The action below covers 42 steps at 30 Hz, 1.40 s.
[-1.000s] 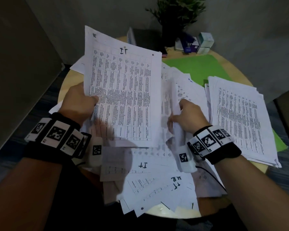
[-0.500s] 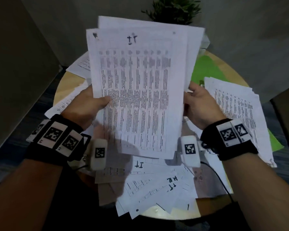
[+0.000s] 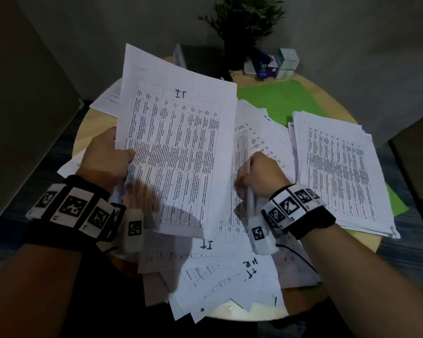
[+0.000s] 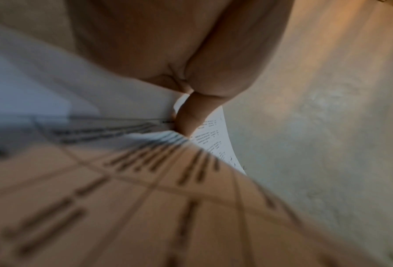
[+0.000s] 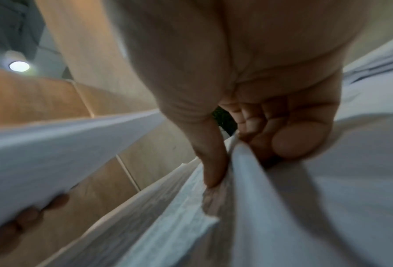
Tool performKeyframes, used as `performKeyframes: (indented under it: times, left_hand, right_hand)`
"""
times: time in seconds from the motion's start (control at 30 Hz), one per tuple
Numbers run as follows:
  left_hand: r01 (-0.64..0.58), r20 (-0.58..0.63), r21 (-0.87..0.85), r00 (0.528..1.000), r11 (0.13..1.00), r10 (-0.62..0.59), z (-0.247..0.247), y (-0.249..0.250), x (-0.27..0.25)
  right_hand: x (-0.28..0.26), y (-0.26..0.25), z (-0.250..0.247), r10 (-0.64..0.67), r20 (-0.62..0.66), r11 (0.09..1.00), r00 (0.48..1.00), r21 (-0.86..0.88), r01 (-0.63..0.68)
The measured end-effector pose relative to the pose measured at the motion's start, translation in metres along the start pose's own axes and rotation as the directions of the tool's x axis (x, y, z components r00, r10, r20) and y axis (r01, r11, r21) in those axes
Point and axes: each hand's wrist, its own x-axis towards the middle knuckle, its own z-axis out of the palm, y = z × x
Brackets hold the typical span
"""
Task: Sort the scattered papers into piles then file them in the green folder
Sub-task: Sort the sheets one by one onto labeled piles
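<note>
Lowered since before, right hand (image 3: 261,175) pinches a sheet edge (image 5: 216,180) in the table (image 3: 93,128) pile; left hand (image 3: 105,157) grips the raised sheaf (image 3: 176,142).

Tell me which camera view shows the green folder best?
The head view. There the green folder lies flat at the far side of the table, partly covered by a paper stack. The left wrist view shows only blurred sheets and a thumb; the right wrist view shows fingers pinching paper. Neither shows the folder.
</note>
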Motion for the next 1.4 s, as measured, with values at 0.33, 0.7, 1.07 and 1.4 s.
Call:
performKeyframes:
  times: [0.33,0.7,1.07,1.4]
  left_hand:
    - [0.028,0.103,-0.209,0.995,0.977,-0.006,0.004,0.007,-0.002]
    - [-0.04,-0.025,-0.072,0.999,0.997,0.038,-0.005,0.008,-0.008]
    - [-0.02,-0.089,-0.126,0.996,0.992,0.009,-0.027,-0.001,-0.004]
    - [0.014,0.034,-0.277,0.999,0.961,-0.005,-0.016,0.002,-0.001]
  right_hand:
    - [-0.013,-0.009,-0.04,-0.186,-0.116,0.493,0.976,0.848,0.195]
    - [-0.019,-0.014,-0.03,-0.131,-0.017,0.697,0.991,0.709,0.104]
    - [-0.013,-0.009,0.004,0.044,0.062,0.997,0.997,-0.067,-0.039]
    - [-0.008,-0.004,-0.026,-0.102,-0.078,0.767,0.992,0.629,0.129]
